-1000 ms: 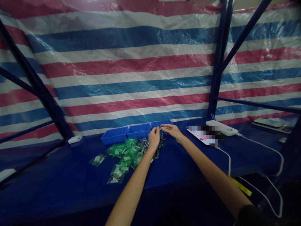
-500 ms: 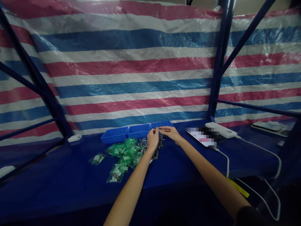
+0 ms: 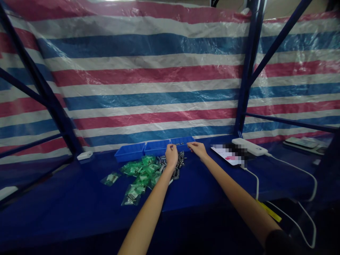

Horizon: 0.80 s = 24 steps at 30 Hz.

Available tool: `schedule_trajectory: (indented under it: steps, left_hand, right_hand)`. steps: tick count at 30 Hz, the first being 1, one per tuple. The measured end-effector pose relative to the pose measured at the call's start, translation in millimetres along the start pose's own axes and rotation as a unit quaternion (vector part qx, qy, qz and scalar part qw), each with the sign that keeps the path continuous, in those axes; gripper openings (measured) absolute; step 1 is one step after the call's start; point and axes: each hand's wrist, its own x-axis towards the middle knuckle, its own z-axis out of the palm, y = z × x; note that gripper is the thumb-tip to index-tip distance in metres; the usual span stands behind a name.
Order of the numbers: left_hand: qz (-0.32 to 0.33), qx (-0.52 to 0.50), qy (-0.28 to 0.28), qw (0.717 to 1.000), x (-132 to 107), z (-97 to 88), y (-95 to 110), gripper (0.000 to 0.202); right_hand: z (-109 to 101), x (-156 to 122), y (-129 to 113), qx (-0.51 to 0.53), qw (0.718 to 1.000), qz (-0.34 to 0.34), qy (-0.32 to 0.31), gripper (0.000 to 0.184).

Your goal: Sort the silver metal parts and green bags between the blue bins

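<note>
My left hand (image 3: 172,156) is closed with its fingers curled, over a pile of small dark metal cylinders (image 3: 176,173) and in front of the middle and right blue bins. What it holds, if anything, is hidden. Thumb and fingers of my right hand (image 3: 198,149) are pinched together near the front right corner of the right blue bin (image 3: 190,140); anything between them is too small to name. Small shiny pieces (image 3: 180,143) show in that bin. Left of the cylinders lies a heap of green-tinted plastic bags (image 3: 142,173) with small parts inside.
The middle blue bin (image 3: 156,146) and left blue bin (image 3: 129,152) stand beside the right one. A separate small bag (image 3: 111,179) lies left. On the right are a phone-like device (image 3: 225,154), a white power bank (image 3: 249,147) and white cables (image 3: 257,186). Blue posts (image 3: 243,99) frame the table.
My hands, close together before, have moved apart: the right hand shifted right and its stretched fingers drew into a pinch. The small pieces in the right bin now show between them.
</note>
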Motion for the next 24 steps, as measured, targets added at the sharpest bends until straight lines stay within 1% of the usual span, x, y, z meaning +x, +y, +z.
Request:
schedule_trajectory:
  steps: [2,4,7,9,11,13,15,17,21,24]
  left_hand:
    - [0.001,-0.004,-0.002,1.000,0.2,0.4,-0.2,0.016]
    - [0.004,-0.006,-0.003,1.000,0.4,0.9,-0.1,0.015]
    - [0.006,-0.003,0.000,1.000,0.5,1.1,0.4,0.013]
    - [0.007,-0.004,-0.002,1.000,0.4,1.1,0.6,0.013]
    - [0.008,-0.007,-0.007,1.000,0.3,0.9,0.5,0.013]
    - [0.009,-0.012,-0.010,1.000,0.1,0.7,0.4,0.013]
    - [0.011,-0.015,-0.009,1.000,0.0,0.8,0.3,0.014]
    - [0.010,-0.015,-0.006,1.000,0.2,1.2,0.3,0.014]
    - [0.010,-0.013,-0.007,1.000,0.9,2.1,0.1,0.015]
    - [0.012,-0.010,-0.013,1.000,0.9,1.8,0.4,0.016]
  right_hand:
    - [-1.7,1.3,0.5,-0.008,1.000,0.004,0.003,0.023]
    - [-1.5,2.7,0.5,0.001,1.000,-0.004,-0.008,0.024]
    - [2.4,4.6,1.0,0.043,0.996,-0.053,-0.054,0.033]
    - [5.1,5.2,2.6,0.042,0.991,-0.096,-0.088,0.038]
    - [6.0,4.8,5.5,-0.004,0.984,-0.138,-0.117,0.035]
    - [5.2,3.5,9.1,-0.075,0.972,-0.169,-0.144,0.029]
    - [3.8,1.8,12.5,-0.148,0.958,-0.180,-0.168,0.027]
    - [2.9,0.2,14.9,-0.202,0.945,-0.177,-0.188,0.030]
    - [2.6,-1.0,16.3,-0.248,0.927,-0.179,-0.217,0.033]
    - [2.3,-0.5,16.0,-0.258,0.924,-0.180,-0.217,0.028]
